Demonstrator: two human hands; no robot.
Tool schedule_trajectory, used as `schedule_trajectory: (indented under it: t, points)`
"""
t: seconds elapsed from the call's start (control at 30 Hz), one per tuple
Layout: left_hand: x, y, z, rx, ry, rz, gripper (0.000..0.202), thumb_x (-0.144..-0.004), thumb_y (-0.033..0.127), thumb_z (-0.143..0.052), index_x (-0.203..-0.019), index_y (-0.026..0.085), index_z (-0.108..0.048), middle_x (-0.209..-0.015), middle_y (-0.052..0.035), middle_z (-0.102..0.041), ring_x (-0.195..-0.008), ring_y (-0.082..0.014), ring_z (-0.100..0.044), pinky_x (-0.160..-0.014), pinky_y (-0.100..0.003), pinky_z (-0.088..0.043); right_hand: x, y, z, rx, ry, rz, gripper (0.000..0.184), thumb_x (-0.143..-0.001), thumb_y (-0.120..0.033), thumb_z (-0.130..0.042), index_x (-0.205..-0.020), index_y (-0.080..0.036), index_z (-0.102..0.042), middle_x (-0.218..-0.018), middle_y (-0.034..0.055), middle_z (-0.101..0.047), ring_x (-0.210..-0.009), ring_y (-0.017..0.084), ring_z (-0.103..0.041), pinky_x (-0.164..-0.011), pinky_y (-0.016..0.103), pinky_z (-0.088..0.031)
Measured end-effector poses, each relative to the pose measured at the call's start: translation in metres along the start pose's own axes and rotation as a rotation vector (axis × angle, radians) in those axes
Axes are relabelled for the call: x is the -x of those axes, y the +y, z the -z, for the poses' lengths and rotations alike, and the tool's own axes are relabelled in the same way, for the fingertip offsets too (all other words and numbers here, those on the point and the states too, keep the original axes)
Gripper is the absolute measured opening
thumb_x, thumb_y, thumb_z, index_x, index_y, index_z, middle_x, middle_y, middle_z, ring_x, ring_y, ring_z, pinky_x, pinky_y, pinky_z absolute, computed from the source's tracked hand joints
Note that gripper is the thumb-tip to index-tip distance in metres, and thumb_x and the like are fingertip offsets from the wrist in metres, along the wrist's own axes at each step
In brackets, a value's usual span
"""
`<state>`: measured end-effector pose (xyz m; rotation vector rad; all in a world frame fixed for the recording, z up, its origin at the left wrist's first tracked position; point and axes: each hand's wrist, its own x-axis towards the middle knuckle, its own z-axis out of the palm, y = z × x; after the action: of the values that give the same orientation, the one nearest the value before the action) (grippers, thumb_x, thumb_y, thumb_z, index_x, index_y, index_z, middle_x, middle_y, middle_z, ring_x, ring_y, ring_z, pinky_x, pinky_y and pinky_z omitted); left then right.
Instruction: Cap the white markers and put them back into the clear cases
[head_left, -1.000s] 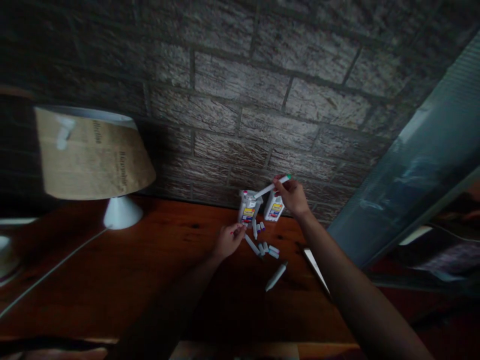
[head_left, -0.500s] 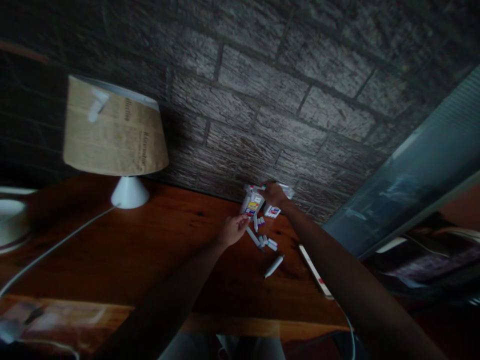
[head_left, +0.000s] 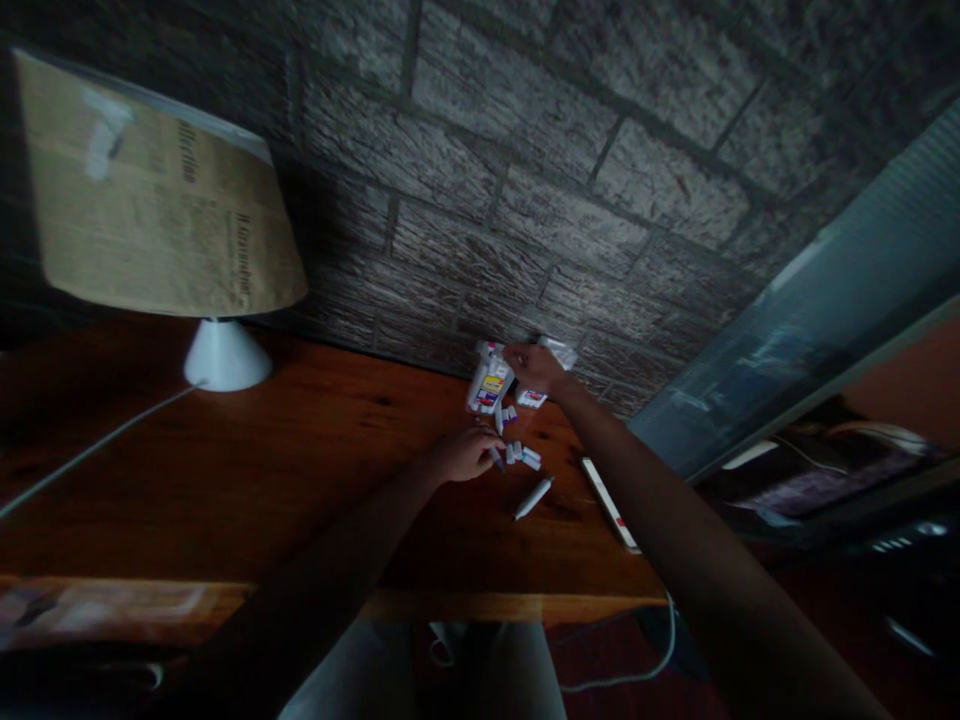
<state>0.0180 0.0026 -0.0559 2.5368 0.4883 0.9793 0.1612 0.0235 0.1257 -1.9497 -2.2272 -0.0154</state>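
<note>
Head camera: a marker (head_left: 497,459) slants rightward, toward the wearer, beside the nearer left hand (head_left: 466,455); right hand (head_left: 537,367) farther; whether either's fingers pinch, I cannot tell.

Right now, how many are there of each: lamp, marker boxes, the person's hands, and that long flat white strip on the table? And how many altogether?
Lamp: 1
Marker boxes: 2
Hands: 2, left hand and right hand
Long flat white strip: 1
Total: 6
</note>
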Motion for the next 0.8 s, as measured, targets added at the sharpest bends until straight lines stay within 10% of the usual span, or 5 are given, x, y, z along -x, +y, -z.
schedule_trajectory:
  t: [0.1, 0.33, 0.5, 0.8]
  points:
    - [0.0, -0.002, 0.002, 0.032, 0.05, 0.04, 0.017, -0.087, 0.011, -0.057, -0.085, 0.018, -0.072, -0.094, -0.0051, -0.075, -0.096, -0.0176, -0.067, -0.094, -0.03, -0.048, 0.051, 0.01, 0.001, -0.104, 0.26, -0.013, 0.03, -0.099, -0.034, -0.048, -0.112, -0.016, -0.069, -0.105, 0.008, -0.075, -0.086, 0.016, -0.069, -0.077, 0.023, -0.047]
    - [-0.006, 0.0, 0.005, 0.015, 0.077, 0.268, 0.008, -0.084, 0.019, -0.067, -0.091, 0.017, -0.07, -0.086, -0.0037, -0.071, -0.082, -0.017, -0.065, -0.079, -0.028, -0.049, 0.183, 0.027, -0.074, -0.125, -0.034, -0.288, 0.044, -0.095, -0.054, -0.052, -0.12, -0.018, -0.059, -0.079, 0.0065, -0.075, -0.071, 0.022, -0.072, -0.058, 0.026, -0.042]
    - [-0.005, 0.004, 0.013, -0.117, 0.241, 0.383, 0.02, -0.081, 0.018, -0.068, -0.101, 0.018, -0.068, -0.106, -0.0074, -0.068, -0.099, -0.0205, -0.063, -0.091, -0.031, -0.047, 0.195, 0.028, -0.102, -0.179, -0.068, -0.399, 0.05, -0.092, -0.044, -0.059, -0.129, -0.013, -0.048, -0.092, 0.0116, -0.077, -0.084, 0.025, -0.074, -0.062, 0.028, -0.043]
    - [0.003, 0.004, 0.024, -0.175, 0.051, 0.579, 0.018, -0.084, 0.033, -0.066, -0.075, 0.017, -0.068, -0.079, -0.0059, -0.069, -0.073, -0.0178, -0.061, -0.069, -0.028, -0.04, 0.19, 0.062, -0.097, -0.049, -0.051, -0.501, 0.049, -0.094, -0.039, -0.056, -0.133, -0.01, -0.048, -0.1, 0.0171, -0.075, -0.093, 0.028, -0.073, -0.07, 0.03, -0.044]
